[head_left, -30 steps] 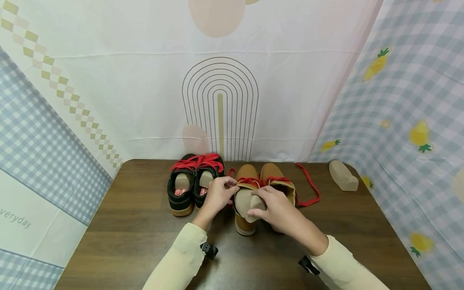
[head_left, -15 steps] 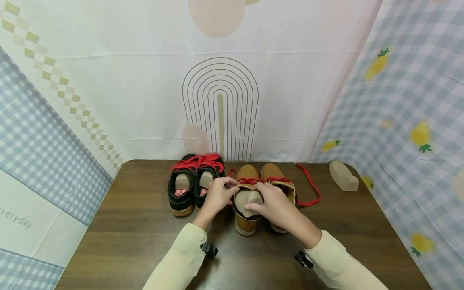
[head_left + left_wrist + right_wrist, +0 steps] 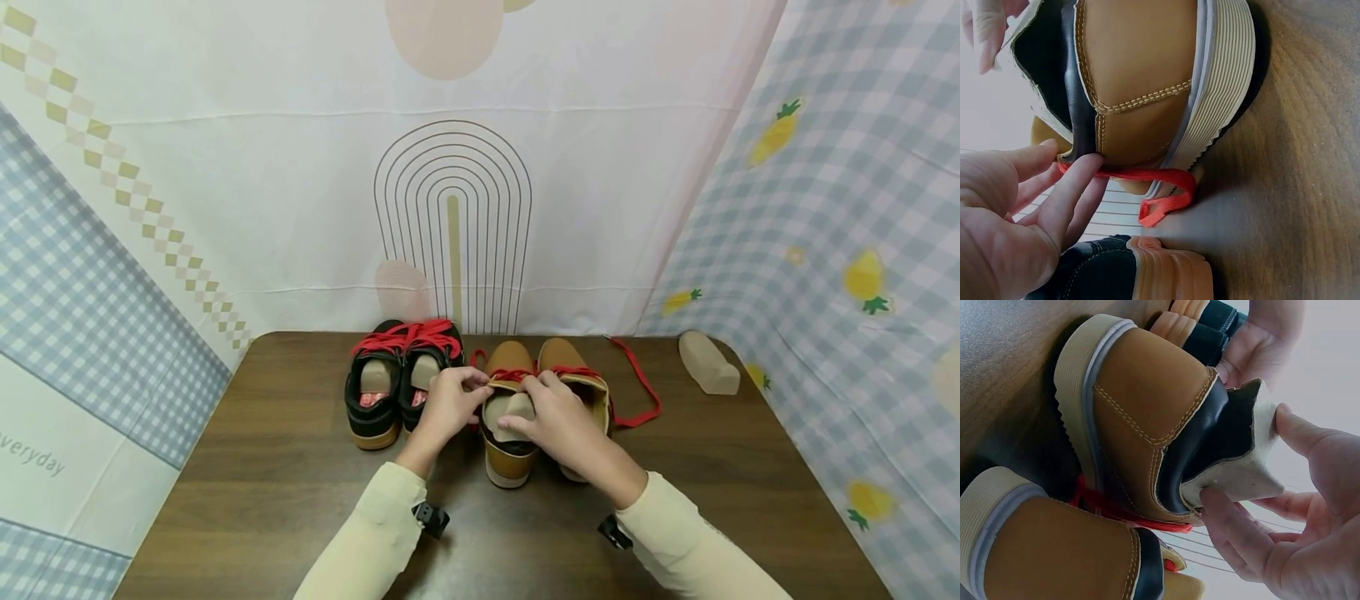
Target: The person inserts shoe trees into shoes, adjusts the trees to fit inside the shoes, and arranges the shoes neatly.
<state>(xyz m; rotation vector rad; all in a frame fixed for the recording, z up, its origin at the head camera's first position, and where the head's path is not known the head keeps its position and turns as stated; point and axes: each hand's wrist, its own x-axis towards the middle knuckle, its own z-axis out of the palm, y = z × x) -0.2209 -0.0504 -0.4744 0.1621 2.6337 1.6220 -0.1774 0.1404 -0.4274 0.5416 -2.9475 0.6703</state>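
In the head view my left hand [image 3: 450, 400] pinches the collar edge of the left tan shoe [image 3: 510, 467], near its laces. The left wrist view shows thumb and fingertips on that edge, where a red lace [image 3: 1172, 181] trails down. My right hand [image 3: 566, 417] grips a grey-beige moulded pulp shoe insert [image 3: 1235, 478] between thumb and fingers. Its front part is inside the shoe's opening, hidden by the collar; the hollow rear end sticks out toward my palm. Partly behind my right hand stands the second tan shoe [image 3: 558, 354], with red laces.
Left of the tan pair stand black shoes [image 3: 367, 429] with red laces and beige inserts inside. Another insert [image 3: 708, 367] lies at the table's back right corner. A loose red lace end [image 3: 641, 387] curls on the wooden table [image 3: 285, 500]. Patterned cloth hangs behind and at both sides.
My right hand has moved forward and slightly left, pushing the insert deeper into the tan shoe, so more of the heel opening shows. My left hand stays at the collar.
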